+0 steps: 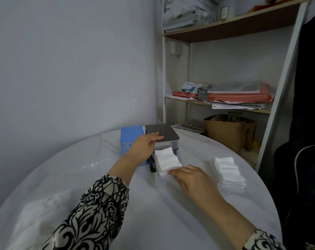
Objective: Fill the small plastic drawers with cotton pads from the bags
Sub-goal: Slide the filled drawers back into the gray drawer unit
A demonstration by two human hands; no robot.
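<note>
Two hands at work on the round white table [117, 204]. The left hand [144, 147] lies with straight fingers flat on the dark lid of the grey drawer unit [162, 135]; one blue drawer unit [130, 141] stands just beside it. One clear drawer [161, 177] is pulled out, heaped with white cotton pads [167, 160]. The right hand [192, 181] touches that heap's near edge, fingers loosely curled. A second stack of pads [229, 173] waits to the right.
</note>
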